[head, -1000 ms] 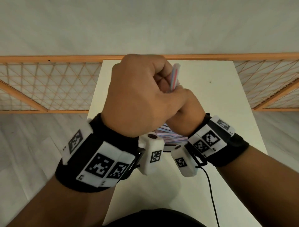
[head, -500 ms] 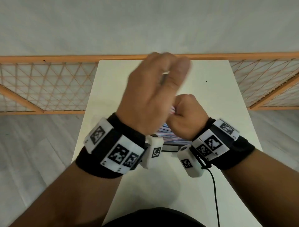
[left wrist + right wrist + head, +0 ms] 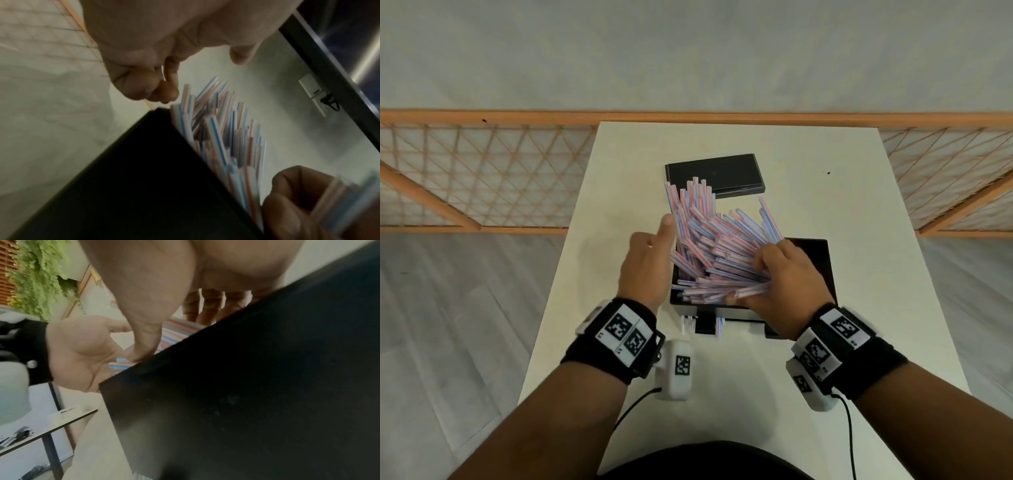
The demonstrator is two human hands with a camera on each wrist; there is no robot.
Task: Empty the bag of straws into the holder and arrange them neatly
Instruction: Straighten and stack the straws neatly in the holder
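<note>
A big bunch of red, white and blue striped straws fans out of the black open-topped holder, leaning up and to the far left. My right hand grips the near ends of the straws, fingers curled over them and thumb beneath. In the left wrist view it holds a bundle beside the holder's dark wall. My left hand holds nothing and stands against the left side of the fan, one digit stretched up along it. No bag shows.
A flat black lid lies on the white table behind the holder. A few straws poke out at the holder's front base. An orange lattice railing runs behind the table.
Both hands have come down from in front of the camera to the holder. The left hand has let go of the bundle, and the straws now show fanned out in the holder.
</note>
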